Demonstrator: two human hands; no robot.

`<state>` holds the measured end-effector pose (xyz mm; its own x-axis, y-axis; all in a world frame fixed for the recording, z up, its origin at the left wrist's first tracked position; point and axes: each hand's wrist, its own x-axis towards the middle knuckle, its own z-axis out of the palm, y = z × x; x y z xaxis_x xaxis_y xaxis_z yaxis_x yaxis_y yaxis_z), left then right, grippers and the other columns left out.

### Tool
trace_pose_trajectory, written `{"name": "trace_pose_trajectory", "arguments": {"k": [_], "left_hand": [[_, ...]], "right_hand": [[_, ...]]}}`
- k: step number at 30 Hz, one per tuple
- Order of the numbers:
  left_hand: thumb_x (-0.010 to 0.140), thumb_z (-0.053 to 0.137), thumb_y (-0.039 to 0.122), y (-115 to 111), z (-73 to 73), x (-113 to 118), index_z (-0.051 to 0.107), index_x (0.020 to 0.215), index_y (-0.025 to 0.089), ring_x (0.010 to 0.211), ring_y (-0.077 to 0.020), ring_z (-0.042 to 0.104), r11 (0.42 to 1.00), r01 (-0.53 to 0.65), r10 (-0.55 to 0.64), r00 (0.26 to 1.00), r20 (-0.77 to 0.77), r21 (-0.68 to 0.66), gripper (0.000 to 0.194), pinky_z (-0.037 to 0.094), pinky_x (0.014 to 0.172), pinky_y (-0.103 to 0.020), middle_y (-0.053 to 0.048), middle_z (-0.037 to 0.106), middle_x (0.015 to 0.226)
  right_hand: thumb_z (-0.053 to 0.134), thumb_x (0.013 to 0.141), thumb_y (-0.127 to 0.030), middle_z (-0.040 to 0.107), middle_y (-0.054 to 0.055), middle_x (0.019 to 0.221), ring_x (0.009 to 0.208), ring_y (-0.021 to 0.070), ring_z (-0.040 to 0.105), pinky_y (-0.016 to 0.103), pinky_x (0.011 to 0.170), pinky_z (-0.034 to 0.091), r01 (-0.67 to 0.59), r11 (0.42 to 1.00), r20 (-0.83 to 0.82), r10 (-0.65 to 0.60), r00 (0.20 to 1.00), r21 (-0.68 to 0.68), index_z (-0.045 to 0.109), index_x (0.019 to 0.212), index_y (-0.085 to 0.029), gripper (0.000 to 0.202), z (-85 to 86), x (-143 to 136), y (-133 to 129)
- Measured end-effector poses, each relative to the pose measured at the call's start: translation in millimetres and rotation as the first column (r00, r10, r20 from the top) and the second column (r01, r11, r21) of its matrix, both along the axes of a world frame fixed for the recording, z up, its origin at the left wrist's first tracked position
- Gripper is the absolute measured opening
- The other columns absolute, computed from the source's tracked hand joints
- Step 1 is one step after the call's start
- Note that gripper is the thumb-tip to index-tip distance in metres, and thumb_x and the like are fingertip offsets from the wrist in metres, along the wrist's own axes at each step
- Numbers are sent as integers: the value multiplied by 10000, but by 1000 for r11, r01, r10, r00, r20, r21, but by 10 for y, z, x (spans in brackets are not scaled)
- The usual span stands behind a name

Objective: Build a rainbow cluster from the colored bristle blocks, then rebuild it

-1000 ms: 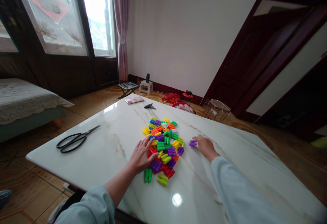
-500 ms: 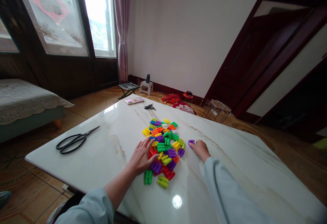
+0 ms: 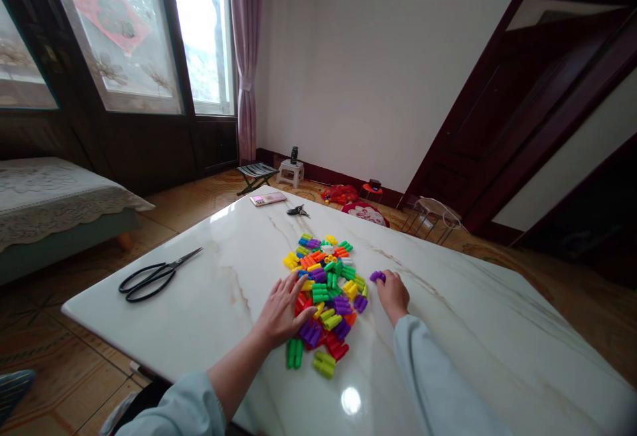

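A pile of colourful plastic pieces (image 3: 332,283) lies on the white marbled table (image 3: 199,330), in green, purple, yellow, red, orange and blue. My left hand (image 3: 283,310) rests on the pile's left edge, fingers spread, gripping nothing. Right of the pile, my right hand (image 3: 393,293) has its fingers closed on a purple piece (image 3: 377,277) at the tabletop. Near the front of the pile lie a green piece (image 3: 294,354) and a lime piece (image 3: 324,364).
Black-handled scissors (image 3: 160,277) lie at the table's left. A pink phone (image 3: 267,198) and keys (image 3: 298,210) are near the far corner. Beyond stand a white stool (image 3: 290,173), a folding stool (image 3: 257,173) and a wire-legged stool (image 3: 432,214).
The whole view has shifted slightly, so the table and pile appear further right. My right hand has turned a little around the purple piece; my left hand stays on the pile.
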<state>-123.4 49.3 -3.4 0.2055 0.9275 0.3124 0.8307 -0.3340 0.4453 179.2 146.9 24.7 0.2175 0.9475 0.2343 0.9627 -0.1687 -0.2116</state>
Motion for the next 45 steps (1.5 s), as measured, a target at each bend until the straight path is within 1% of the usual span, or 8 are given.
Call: {"name": "trace_pose_trajectory", "arguments": {"k": [6,11,16,22,30,36,40,45], "left_hand": [[865,474,567,7,-13,0,289,1469,269,1392,-282,314,1000,-4,4,1000,15,18,699,211,1158,-505,-94,339,1516],[865,464,583,0,-9,4,311,1462,264,1393,-283,316,1000,-8,8,1000,14,11,694,208,1164,-498,-92,336,1519],[867,438,614,-2,2,13,326,1455,244,1394,-281,316,1000,-9,9,1000,15,-1,704,211,1157,-504,-118,331,1519],[860,458,600,6,-15,8,328,1451,268,1390,-290,320,1000,-9,9,1000,22,10,691,213,1153,-510,-99,332,1520],[858,444,617,11,-7,18,316,1459,232,1402,-288,297,1000,-8,8,1000,7,-11,725,204,1159,-510,-116,314,1528],[867,435,611,7,-19,12,315,1458,244,1404,-275,296,1000,-10,10,1000,7,3,706,211,1159,-504,-110,312,1530],[865,444,608,6,-32,8,323,1454,254,1394,-291,312,1000,-8,7,1000,18,14,698,221,1152,-514,-100,329,1523],[869,438,606,7,-32,9,341,1444,251,1380,-288,338,1000,-10,10,1000,22,25,683,228,1148,-503,-103,341,1516]], "right_hand": [[566,810,-255,610,81,1005,843,187,617,261,661,407,20,1000,-16,-20,1000,1,653,1023,-195,238,21,-8,-12],[477,800,-156,571,139,1137,1026,245,554,315,784,426,6,988,-64,4,998,155,607,1125,-142,350,152,-174,-81],[498,790,-128,666,37,1009,1034,197,540,296,917,403,-344,913,-73,367,928,220,686,927,-219,250,282,-682,-162],[548,693,-39,692,-2,1042,1063,197,521,306,930,404,-693,698,-116,715,689,183,696,1032,-268,436,324,-1174,-196],[559,655,-46,671,39,984,1012,226,515,322,878,389,-670,737,-11,674,739,90,700,983,-253,412,262,-1203,-134],[583,767,-159,673,39,943,949,209,578,309,839,406,-646,728,-59,673,737,230,629,906,-216,157,310,-1140,-200],[564,828,-281,668,9,812,732,173,621,261,682,439,-492,795,-247,588,770,356,572,976,-209,164,243,-910,-269],[520,781,-158,648,-20,725,624,144,594,228,611,436,-452,818,-286,556,780,357,599,888,-217,146,153,-392,-311]]}}
